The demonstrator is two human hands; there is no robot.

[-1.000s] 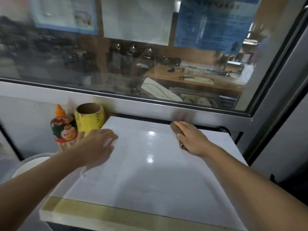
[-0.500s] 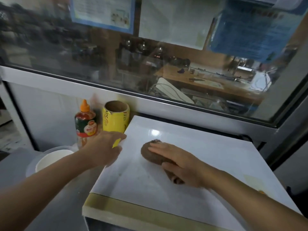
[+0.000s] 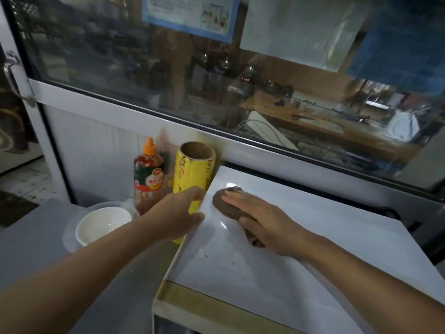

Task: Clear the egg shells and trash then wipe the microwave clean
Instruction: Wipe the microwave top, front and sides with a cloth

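I judge I'm in the wiping step: my right hand (image 3: 262, 220) presses flat, fingers straight, on the brown cloth (image 3: 227, 203) at the microwave (image 3: 313, 256) top's back-left corner. My left hand (image 3: 179, 213), grip loosely apart, steadies its left edge. Next, the specks nearer me.

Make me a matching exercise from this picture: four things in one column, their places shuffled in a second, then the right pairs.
Things:
1. brown cloth
2. sauce bottle
3. white bowl
4. yellow roll

Places:
A. standing against the microwave's left side
B. under the right hand, on the microwave top
C. on the counter, nearest the camera of the three items left of the microwave
D. left of the yellow roll, orange cap up

Pairs: 1-B, 2-D, 3-C, 4-A
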